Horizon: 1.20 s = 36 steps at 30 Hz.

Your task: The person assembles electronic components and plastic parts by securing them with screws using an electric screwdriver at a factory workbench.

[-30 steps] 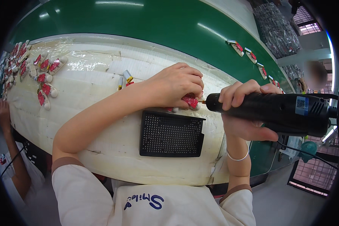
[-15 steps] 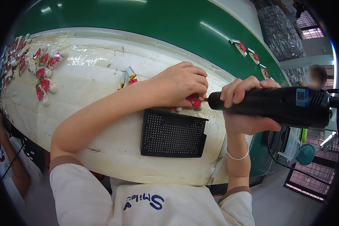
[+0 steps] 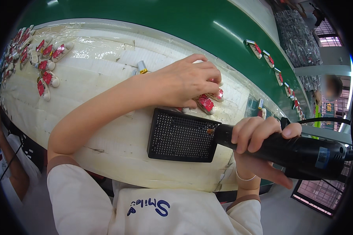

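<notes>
The right hand clasps a black cylindrical driver at a black rectangular tray, seemingly needing careful aim; the left hand grips unclearly.

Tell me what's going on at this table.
A person's right hand grips a black electric screwdriver, its tip over the upper right part of a black tray holding rows of tiny shiny pieces. The left hand is at some small red-and-white parts just beyond the tray. More such parts lie grouped at far left.
</notes>
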Available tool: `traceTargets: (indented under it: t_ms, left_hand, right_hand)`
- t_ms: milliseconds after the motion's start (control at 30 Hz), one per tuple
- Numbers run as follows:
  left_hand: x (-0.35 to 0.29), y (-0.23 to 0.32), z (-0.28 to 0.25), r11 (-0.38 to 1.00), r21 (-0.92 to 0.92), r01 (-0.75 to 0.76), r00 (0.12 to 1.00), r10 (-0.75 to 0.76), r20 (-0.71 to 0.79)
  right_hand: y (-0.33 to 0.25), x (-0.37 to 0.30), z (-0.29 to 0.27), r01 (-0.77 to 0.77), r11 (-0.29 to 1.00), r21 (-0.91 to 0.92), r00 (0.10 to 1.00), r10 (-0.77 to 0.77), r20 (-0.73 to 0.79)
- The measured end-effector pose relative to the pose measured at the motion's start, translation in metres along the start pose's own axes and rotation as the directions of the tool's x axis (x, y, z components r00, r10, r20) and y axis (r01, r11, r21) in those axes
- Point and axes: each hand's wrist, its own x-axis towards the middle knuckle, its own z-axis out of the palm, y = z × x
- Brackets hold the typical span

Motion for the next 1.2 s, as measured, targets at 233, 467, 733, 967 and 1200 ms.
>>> traceTargets:
  t_ms: [233,467,733,967,1200]
  left_hand:
    - [-0.005,0.003,-0.005,0.994,0.105,0.02,0.997,-0.027,0.067]
    - [-0.002,0.017,0.01,0.999,0.024,0.042,0.999,-0.041,-0.007]
    - [0.001,0.023,0.016,0.996,0.0,0.085,0.992,-0.085,0.096]
    - [0.005,0.026,0.016,0.995,0.041,0.092,0.992,-0.095,0.083]
    - [0.01,0.03,0.019,0.99,0.108,0.093,0.991,-0.103,0.087]
  right_hand:
    - [0.005,-0.008,0.005,-0.087,0.994,-0.07,0.994,0.082,-0.068]
    - [0.002,-0.012,0.004,-0.068,0.994,-0.083,0.996,0.064,-0.054]
    - [-0.007,0.003,-0.004,0.061,0.998,-0.01,0.998,-0.061,-0.007]
    - [0.003,-0.001,-0.011,-0.015,1.0,0.023,1.0,0.015,0.0]
    - [0.0,-0.003,-0.013,-0.031,1.0,0.001,0.998,0.031,0.054]
